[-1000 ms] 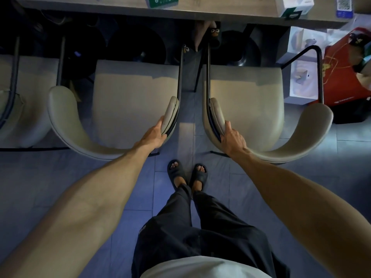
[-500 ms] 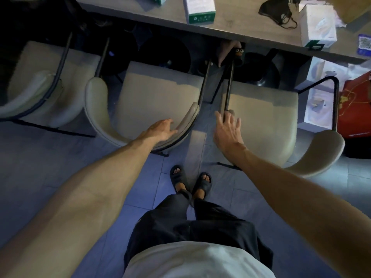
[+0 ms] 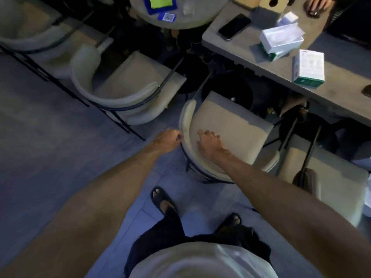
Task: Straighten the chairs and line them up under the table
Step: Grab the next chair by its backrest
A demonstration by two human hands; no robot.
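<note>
Straightening step: my left hand (image 3: 167, 139) grips the middle chair (image 3: 230, 125) by its back rim; right hand (image 3: 208, 144) curled just inside, hold unclear. Seat angles ahead, half under table (image 3: 331, 97). Next: twist square, push in.

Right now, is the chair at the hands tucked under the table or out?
Out. Nearly all of the chair seat shows clear of the table edge; left hand and right hand touch its backrest.

Grey tiled floor (image 3: 50, 157) under dim, bluish light, with a round table (image 3: 210, 13) at top centre.
</note>
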